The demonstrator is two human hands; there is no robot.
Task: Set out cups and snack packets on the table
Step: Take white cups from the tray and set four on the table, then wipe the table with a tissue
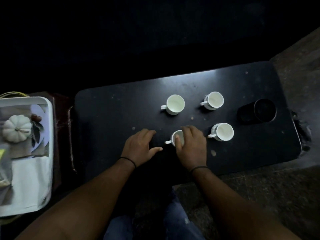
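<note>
right hand clamps the near-left cup well inside the black bench; left hand lies spread, empty, beside it; bare room leftward.

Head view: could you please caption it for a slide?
Right hand sets a fourth white cup on the dark table.

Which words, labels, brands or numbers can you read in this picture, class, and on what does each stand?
None can be read.
Cups: white, with no print that shows.
Black holder: too dark to show any label.
Tray: printed with a pumpkin picture, no lettering visible.
Yellow scrap at the tray's left edge: blurred and cut off; any print on it is unreadable.
</note>
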